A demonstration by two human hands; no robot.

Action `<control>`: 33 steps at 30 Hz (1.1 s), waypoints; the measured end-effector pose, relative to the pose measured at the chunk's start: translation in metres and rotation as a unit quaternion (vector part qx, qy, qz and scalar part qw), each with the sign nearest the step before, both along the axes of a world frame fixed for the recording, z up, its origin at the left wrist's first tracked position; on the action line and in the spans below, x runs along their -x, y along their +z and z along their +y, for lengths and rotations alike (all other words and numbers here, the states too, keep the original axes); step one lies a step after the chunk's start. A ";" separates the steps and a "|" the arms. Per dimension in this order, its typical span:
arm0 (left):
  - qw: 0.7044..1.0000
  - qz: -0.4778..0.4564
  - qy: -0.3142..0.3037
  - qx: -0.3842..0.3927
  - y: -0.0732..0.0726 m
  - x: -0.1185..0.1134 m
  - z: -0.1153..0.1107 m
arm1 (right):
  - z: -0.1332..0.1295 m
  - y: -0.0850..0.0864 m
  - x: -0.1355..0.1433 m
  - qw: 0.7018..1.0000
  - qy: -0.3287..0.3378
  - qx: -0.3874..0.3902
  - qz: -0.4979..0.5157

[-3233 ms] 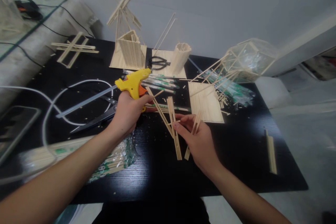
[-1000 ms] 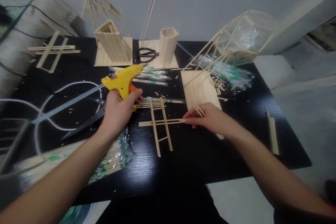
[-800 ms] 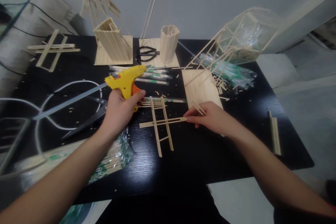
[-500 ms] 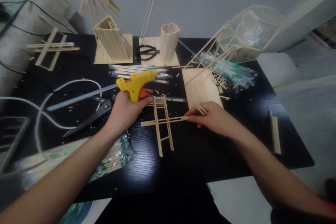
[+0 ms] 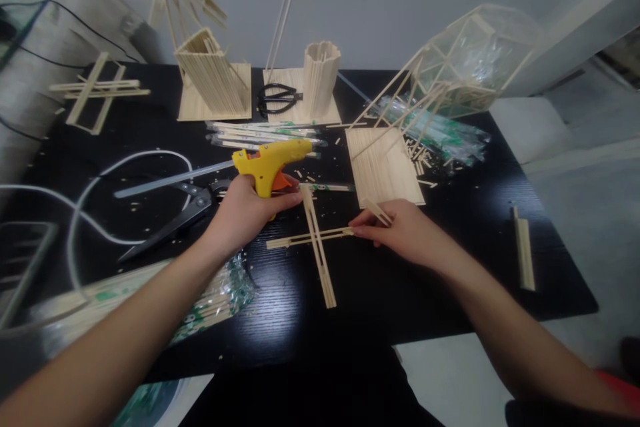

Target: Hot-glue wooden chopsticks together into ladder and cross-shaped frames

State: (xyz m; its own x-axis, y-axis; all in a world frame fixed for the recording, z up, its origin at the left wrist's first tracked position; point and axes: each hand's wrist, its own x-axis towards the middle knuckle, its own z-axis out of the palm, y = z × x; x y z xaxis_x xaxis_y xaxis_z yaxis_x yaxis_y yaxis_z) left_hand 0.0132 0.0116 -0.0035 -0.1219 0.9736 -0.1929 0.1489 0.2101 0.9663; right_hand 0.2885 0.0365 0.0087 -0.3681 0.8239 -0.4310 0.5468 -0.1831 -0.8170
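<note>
Stick cross (image 5: 316,238) between both hands

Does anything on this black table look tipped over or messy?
Yes. The stick-frame cage at the far right leans tilted rather than standing square, and short stick offcuts lie scattered beside the wooden panel.

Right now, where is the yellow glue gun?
In the head view, the yellow glue gun is left of centre, gripped in the left hand, just above the crossed stick frame.
</note>
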 end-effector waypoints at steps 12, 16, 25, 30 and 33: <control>0.999 0.008 -0.011 0.036 0.008 -0.005 0.000 | -0.006 -0.001 0.001 0.994 0.046 -0.073 -0.073; 0.999 0.005 -0.014 0.033 0.008 -0.006 0.000 | -0.007 -0.001 0.000 0.990 0.051 -0.107 -0.082; 1.000 -0.009 -0.010 0.015 0.001 -0.003 0.001 | -0.012 -0.003 0.000 0.980 0.057 -0.163 -0.103; 1.000 -0.005 -0.007 0.016 0.003 -0.003 0.002 | -0.012 -0.004 -0.002 0.980 0.049 -0.171 -0.091; 1.000 -0.005 -0.005 0.016 0.003 -0.004 0.002 | -0.011 -0.004 -0.003 0.982 0.052 -0.164 -0.081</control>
